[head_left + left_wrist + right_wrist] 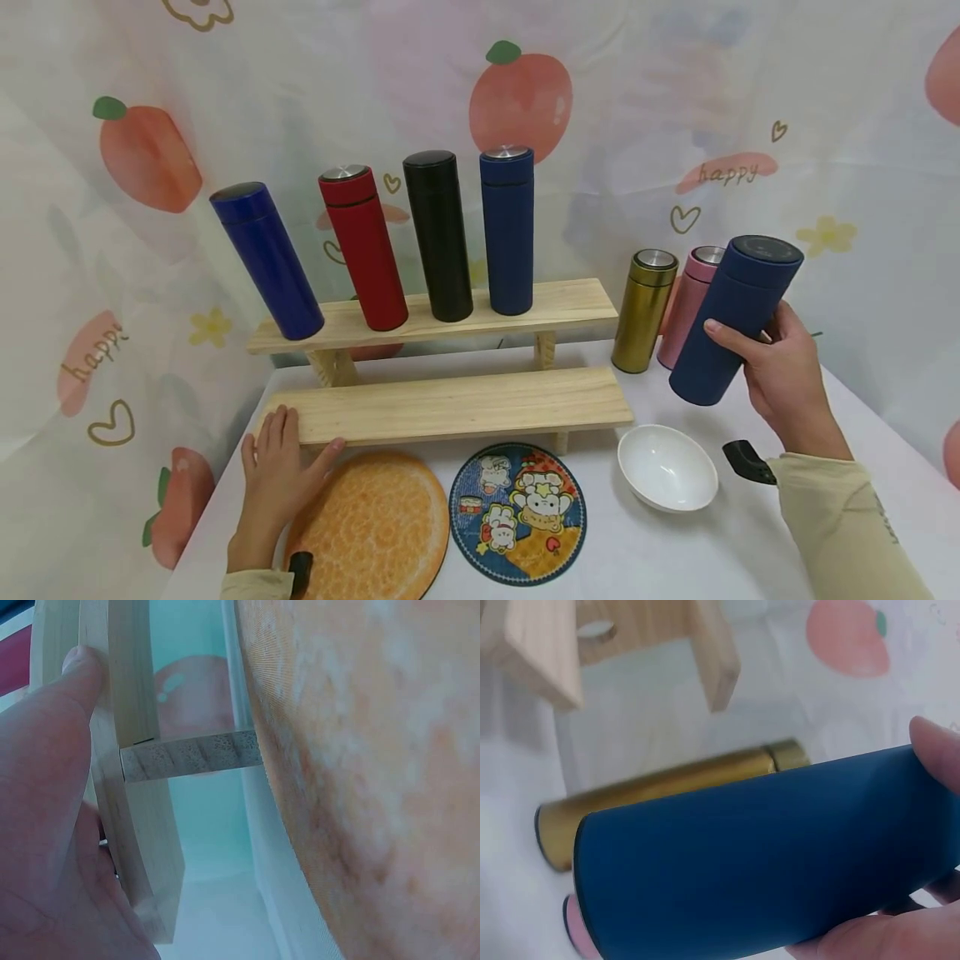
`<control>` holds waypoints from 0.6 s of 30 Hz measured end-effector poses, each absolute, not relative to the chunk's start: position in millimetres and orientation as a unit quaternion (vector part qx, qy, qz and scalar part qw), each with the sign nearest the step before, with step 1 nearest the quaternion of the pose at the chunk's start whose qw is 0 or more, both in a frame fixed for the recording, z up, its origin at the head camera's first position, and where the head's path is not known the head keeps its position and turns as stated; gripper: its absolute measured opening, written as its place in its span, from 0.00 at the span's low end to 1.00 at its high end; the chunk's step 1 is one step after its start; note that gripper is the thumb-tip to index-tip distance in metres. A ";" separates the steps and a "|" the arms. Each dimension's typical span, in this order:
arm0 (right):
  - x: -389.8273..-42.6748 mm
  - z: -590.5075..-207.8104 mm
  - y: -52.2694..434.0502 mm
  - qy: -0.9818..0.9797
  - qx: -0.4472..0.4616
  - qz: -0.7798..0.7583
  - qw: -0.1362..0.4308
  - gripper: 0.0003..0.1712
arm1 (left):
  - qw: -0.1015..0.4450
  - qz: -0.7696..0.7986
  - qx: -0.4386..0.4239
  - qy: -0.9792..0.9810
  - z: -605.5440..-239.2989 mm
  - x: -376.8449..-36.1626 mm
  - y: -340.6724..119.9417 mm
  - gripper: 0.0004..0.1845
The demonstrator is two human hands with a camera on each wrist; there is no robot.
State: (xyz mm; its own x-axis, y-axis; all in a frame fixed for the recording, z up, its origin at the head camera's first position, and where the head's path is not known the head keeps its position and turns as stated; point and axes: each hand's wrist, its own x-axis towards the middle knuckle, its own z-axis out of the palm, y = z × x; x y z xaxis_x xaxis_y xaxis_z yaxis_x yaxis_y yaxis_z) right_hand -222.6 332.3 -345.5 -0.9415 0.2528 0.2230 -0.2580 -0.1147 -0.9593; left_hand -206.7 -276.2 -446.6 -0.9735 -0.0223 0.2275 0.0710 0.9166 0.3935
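Note:
My right hand [787,375] grips a dark blue thermos bottle [735,321], thumb across its front, tilted with its lid leaning right. In the right wrist view the thermos lies across the picture, before a gold thermos [660,780]. In the head view the gold thermos and a pink thermos [688,304] stand upright behind the held one, which partly covers the pink one. My left hand [277,475] rests on the front left corner of the lower board of a two-step wooden stand [457,406], fingers extended over its top. In the left wrist view the thumb lies along the board [112,787].
On the upper board stand blue [270,262], red [365,250], black [438,237] and navy [508,233] thermoses. In front lie a round bread-patterned mat [375,525] and a round cartoon mat [517,512]. A white bowl [667,468] sits right of them. A patterned curtain [600,83] hangs behind.

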 end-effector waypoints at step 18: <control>-227.1 -374.5 393.8 -0.706 -0.079 0.687 0.156 0.54 | 0.118 -0.204 -0.009 -0.972 -447.2 -205.9 -275.5 0.59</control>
State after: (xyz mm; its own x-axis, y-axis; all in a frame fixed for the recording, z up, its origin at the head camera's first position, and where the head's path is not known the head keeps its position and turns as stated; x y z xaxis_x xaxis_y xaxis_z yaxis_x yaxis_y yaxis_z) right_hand -227.1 393.8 -374.5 -0.9392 0.3249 0.1112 -0.1023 0.0444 -0.9938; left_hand -205.9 -275.5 -447.2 -0.9722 -0.0302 0.2322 0.0658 0.9165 0.3946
